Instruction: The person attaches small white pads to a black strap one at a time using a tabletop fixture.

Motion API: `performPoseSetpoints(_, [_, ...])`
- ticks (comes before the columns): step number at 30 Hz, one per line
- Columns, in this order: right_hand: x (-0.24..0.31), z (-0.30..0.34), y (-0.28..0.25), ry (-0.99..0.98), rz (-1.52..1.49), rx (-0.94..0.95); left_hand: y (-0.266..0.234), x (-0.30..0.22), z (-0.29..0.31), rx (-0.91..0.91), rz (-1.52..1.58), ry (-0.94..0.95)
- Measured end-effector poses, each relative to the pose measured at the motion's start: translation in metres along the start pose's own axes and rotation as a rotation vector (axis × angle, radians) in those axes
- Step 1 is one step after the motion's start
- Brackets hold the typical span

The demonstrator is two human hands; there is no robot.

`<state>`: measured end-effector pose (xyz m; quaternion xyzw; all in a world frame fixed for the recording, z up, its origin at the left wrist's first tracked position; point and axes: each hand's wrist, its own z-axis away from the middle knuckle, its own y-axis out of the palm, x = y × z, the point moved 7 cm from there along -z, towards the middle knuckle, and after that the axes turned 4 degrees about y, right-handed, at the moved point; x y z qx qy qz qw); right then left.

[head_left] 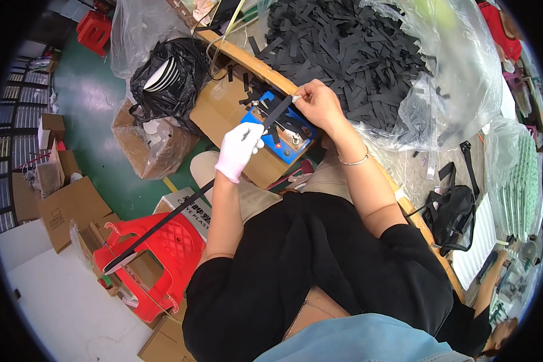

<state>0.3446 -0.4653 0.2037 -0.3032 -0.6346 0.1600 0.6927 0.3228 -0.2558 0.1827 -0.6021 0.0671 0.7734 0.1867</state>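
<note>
My left hand, in a white glove, pinches a black webbing strap. My right hand is bare, with a bracelet at the wrist. Its thumb and fingers are closed at the strap's upper end, with a small white patch at the fingertips. Between my hands the strap crosses over a blue machine with metal fittings. A long black band runs from beneath my left forearm to the red stool on the left. How it joins the strap is hidden by my arm and hand.
Cut black strips are heaped in clear plastic on the wood-edged table. Left stand a black bag in a carton and the red stool. A mesh pouch lies right; another person's arm shows lower right.
</note>
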Motion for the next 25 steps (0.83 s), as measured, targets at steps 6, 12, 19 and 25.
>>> performPoseSetpoints(6, [-0.001, -0.006, 0.004, 0.023, 0.128, -0.008, -0.016, 0.022, 0.003, -0.037, -0.034, -0.053])
performPoseSetpoints(12, [0.0, -0.006, 0.005, 0.025, 0.163, -0.016, -0.015, 0.025, -0.002, -0.058, -0.091, -0.002])
performPoseSetpoints(19, [0.002, -0.004, 0.005, -0.019, 0.178, -0.043, -0.024, 0.023, 0.005, -0.082, -0.104, -0.002])
performPoseSetpoints(25, [0.003, 0.003, 0.001, -0.09, -0.01, 0.039, -0.013, -0.003, 0.013, -0.014, 0.197, 0.019])
